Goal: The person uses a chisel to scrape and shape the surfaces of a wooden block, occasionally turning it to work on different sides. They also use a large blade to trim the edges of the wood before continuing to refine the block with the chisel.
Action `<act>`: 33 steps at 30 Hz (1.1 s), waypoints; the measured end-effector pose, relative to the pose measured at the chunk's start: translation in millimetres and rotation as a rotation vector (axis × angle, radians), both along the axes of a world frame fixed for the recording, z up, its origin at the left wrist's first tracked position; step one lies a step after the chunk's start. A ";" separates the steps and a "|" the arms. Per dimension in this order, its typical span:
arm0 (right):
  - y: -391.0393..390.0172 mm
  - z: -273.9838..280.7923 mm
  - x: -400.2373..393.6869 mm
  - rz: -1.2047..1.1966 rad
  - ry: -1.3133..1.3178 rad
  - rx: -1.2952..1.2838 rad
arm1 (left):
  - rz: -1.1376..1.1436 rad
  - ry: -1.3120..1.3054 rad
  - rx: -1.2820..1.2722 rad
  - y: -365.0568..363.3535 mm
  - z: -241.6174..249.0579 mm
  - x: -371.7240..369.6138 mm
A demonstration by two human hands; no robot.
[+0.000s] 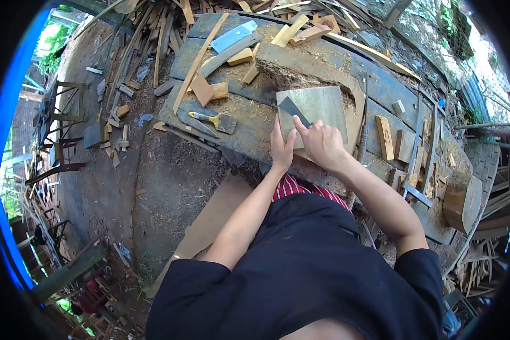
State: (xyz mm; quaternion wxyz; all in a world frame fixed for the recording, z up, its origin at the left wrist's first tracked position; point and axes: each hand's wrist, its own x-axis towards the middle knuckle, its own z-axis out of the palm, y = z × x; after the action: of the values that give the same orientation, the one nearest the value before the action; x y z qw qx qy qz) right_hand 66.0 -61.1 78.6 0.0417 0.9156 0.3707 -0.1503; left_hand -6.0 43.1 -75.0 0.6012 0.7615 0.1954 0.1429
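A square, pale wooden board [322, 106] lies on the workbench in front of me. My left hand [283, 146] is at the board's left edge, its fingers stretched along the side and the thumb raised. My right hand [321, 145] is closed round the handle of a flat dark scraper [292, 109], index finger pressed along it. The scraper's blade rests over the board's upper left part and points away from me. My right palm hides most of the handle.
On the workbench [255, 136] lie a yellow-handled brush [212, 120], a blue block [234, 37], several wood offcuts and sawdust. A metal clamp [418, 194] and a thick wood block [462, 201] are at the right. Scrap wood litters the ground at the left.
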 end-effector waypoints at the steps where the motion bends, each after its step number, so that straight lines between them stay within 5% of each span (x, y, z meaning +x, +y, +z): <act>1: 4.3 1.2 2.4 -0.002 0.000 -0.009 | 0.005 0.013 0.004 -0.8 -0.1 2.2; 33: 47.2 -31.8 11.5 -0.058 -0.120 -0.070 | 0.048 -0.069 0.076 1.1 -14.4 14.1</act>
State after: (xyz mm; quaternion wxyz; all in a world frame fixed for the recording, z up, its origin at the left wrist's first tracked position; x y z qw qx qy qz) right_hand 77.5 -14.0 46.9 0.0915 0.9312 0.3355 -0.1094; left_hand 8.1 44.2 -89.4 0.5747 0.7735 0.1872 0.1909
